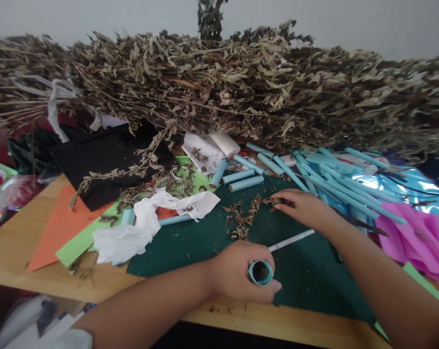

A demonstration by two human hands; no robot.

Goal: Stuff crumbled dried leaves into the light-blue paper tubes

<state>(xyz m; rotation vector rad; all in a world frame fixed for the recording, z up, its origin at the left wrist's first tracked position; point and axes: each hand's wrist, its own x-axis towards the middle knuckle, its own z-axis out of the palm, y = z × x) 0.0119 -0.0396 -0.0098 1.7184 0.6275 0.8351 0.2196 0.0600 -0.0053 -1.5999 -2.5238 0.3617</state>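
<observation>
My left hand (246, 271) is wrapped around a light blue paper tube (251, 275), its open end facing up toward me. Dark dried bits (262, 271) show inside the tube. Beyond it, my right hand (301, 207) reaches in from the right, with its fingertips together on the edge of a small heap of crumbled dried leaves (243, 220). Part of what those fingers pinch is hidden. Under both hands lies a dark green mat (190, 252). A thin white stick (294, 239) rests on the mat just past my left hand.
Bundled dried plants (219, 82) line the back. Short blue tubes (246, 183) and a pile of long ones (350, 189) lie behind and to the right. Crumpled white tissue (142, 225), orange paper (64, 228) and a black sheet (106, 160) are left; pink paper (415, 237) is right.
</observation>
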